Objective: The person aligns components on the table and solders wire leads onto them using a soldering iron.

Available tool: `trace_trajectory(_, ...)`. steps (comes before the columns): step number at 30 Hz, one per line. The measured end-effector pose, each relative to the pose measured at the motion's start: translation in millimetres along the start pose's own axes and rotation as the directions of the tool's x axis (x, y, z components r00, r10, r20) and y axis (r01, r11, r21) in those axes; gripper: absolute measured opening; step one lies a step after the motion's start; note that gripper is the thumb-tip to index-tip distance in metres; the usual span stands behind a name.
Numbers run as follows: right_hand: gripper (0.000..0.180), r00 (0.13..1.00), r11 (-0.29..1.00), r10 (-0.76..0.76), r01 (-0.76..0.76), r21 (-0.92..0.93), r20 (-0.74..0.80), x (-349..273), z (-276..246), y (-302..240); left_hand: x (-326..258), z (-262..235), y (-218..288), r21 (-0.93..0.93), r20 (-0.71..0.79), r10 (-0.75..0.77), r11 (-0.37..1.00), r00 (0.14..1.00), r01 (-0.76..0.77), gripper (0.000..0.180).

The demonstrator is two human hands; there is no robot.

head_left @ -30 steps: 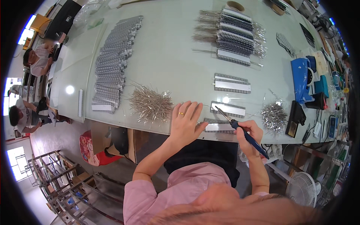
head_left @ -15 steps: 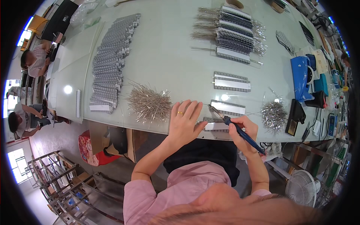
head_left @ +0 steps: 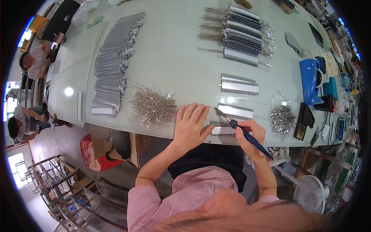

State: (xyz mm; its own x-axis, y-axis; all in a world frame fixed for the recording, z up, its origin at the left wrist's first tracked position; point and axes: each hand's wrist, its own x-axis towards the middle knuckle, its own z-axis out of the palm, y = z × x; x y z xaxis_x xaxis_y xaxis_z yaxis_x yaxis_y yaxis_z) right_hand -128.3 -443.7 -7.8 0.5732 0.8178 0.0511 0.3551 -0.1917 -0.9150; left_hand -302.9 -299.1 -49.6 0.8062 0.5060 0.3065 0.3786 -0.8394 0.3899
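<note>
My left hand [head_left: 190, 125] lies on the glass tabletop with its fingers stretched out and a ring on one of them. Its thumb reaches the left end of the nearest grey-and-white segmented strip [head_left: 224, 130]. In my right hand [head_left: 251, 137] is a pair of blue-handled pliers [head_left: 254, 145], its slim metal jaws pointing up and left. Those jaws lie by the left end of a second strip [head_left: 235, 111], just beyond the nearest one. My right fingers partly hide the nearest strip. Farther off lie more such strips [head_left: 239, 84], side by side.
Loose metal wire pieces form a large pile [head_left: 154, 106] left of my hand and a smaller pile [head_left: 282, 118] at the right. A long stack of grey strips [head_left: 112, 67] covers the left. Strips with wires [head_left: 241, 36] are stacked at the back. A blue holder [head_left: 309, 81] stands right.
</note>
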Motion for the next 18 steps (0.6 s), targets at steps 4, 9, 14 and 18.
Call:
trace_trajectory(4, 0.012, 1.000, 1.000, -0.018, 0.018, -0.021, 0.006, 1.0, 0.0, 1.3, 0.1, -0.8, -0.2, 0.004, 0.006, -0.001, 1.000, 1.000, 0.001, 0.059)
trace_trajectory(9, 0.013, 0.969, 0.950, -0.233, 0.245, -0.195, 0.087, 8.2, -3.7, -3.1, -1.2, -3.2, 1.5, -0.024, -0.027, -0.003, 1.000, 1.000, 0.003, 0.059)
trace_trajectory(14, 0.013, 0.989, 0.985, -0.123, 0.131, -0.111, 0.081, 9.9, -9.2, 8.3, -15.3, -11.1, 23.5, -0.071, -0.027, 0.063, 0.995, 0.998, -0.065, 0.051)
trace_trajectory(18, 0.012, 0.986, 0.987, -0.145, 0.151, -0.064, 0.080, 8.9, -11.0, 14.0, -20.1, -2.0, 47.4, -0.138, 0.036, 0.168, 0.977, 0.985, -0.162, 0.053)
